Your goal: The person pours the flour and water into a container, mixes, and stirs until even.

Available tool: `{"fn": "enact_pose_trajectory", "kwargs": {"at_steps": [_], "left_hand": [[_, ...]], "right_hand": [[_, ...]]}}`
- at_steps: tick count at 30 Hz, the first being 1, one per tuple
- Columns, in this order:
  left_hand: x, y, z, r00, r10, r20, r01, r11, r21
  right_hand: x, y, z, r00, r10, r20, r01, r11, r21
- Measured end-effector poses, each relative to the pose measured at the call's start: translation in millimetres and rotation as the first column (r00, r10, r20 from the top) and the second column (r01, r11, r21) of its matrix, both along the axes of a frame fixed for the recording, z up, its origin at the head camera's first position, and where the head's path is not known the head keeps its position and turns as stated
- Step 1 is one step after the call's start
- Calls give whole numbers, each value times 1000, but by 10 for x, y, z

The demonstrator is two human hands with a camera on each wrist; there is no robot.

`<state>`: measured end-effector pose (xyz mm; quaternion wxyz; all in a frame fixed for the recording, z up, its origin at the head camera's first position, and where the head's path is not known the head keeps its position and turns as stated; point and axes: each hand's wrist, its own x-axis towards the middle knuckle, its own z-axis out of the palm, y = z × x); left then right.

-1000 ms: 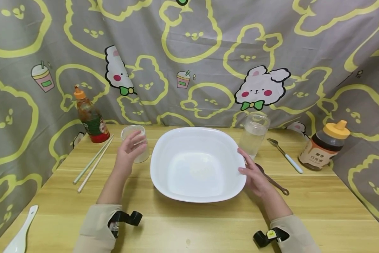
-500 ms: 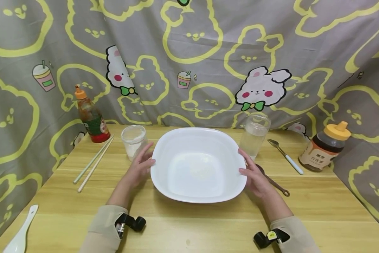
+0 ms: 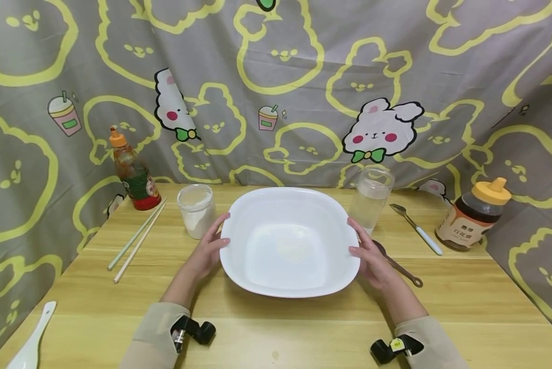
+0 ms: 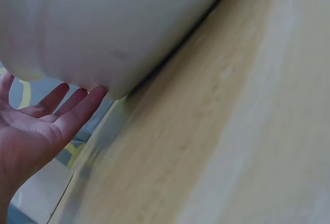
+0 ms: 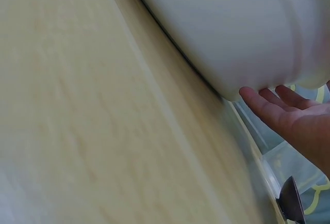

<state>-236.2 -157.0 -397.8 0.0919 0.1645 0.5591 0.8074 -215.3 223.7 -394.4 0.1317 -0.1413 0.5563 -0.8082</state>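
At the middle of the worktop [image 3: 465, 307] sits the large white bowl [image 3: 289, 241], and we take everything else from it. Far to its left, near the front corner, lies a white ceramic spoon [image 3: 29, 342]; further back stands a sauce bottle with an orange cap [image 3: 134, 171], with a pair of chopsticks [image 3: 138, 240] slanting forward from its foot. Just left of the bowl stands a small jar of white powder [image 3: 196, 210].

A second ago our left hand [image 3: 209, 248] was round that jar; half a second ago it had let go and was coming across. Now it lies against the bowl's left wall, fingers [image 4: 77, 111] straight and slightly apart, tips touching the underside of the rim. Our right hand [image 3: 372, 256] has stayed at the bowl's right wall, fingers [image 5: 268, 108] likewise extended, clamped on nothing. So we judge the jar is done with for now and both hands are set on the bowl, which rests flat and shows nothing inside.

Right of the bowl, behind our right hand, stands a clear glass of water [image 3: 370, 202]; a dark metal spoon [image 3: 398, 266] lies partly under that hand, a white-handled spoon [image 3: 416, 229] further right, and a honey jar with a yellow cap [image 3: 474, 215] at the far edge.
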Motion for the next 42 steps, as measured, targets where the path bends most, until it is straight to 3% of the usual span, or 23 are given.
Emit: {"fn": "enact_pose_trajectory", "kwargs": {"at_steps": [10,13,15,17,19,21,23,25,26,28,31,33,35,39,42], "left_hand": [[22,5,9,1000,3,9,-3,1000,16],[19,6,10,1000,3,6,-3,1000,16],[14,11,13,1000,3,-4,-3,1000,10],[10,14,16,1000,5,-8,-5,1000,5],[8,15,16,1000,2,-15,-2,1000,5],[9,15,12,1000,-3,-18,3,1000,9],[12,11,0,1000,-5,-19,5,1000,13],[16,5,-14,1000,-5,-19,5,1000,16],[18,1,-22,1000,-2,-19,3,1000,16],[26,-9,-36,1000,1,-19,-1,1000,12],[36,-21,-53,1000,1,-19,-1,1000,4],[38,-21,-61,1000,1,-26,-1,1000,2],[37,-15,-65,1000,0,-30,1,1000,6],[36,1,-57,999,-1,-37,1,1000,17],[25,16,-46,999,3,-43,-2,1000,25]], "right_hand": [[20,18,70,999,-39,16,38,999,38],[43,44,169,984,-121,-129,144,973,182],[57,74,231,942,-166,-292,250,928,277],[63,102,279,867,-215,-450,383,864,325],[56,133,297,792,-296,-535,490,831,265],[33,159,286,705,-423,-569,604,779,169],[-12,190,242,621,-543,-565,711,694,113],[-68,222,187,585,-616,-528,772,623,127],[-115,252,144,591,-628,-507,782,601,168],[-182,267,123,640,-623,-450,763,583,279],[-304,260,133,727,-581,-365,686,608,400],[-383,221,175,749,-568,-342,661,602,448],[-490,205,164,741,-577,-344,668,580,466],[-703,181,74,655,-635,-408,750,482,453],[-807,172,20,597,-668,-444,797,427,428]]}}
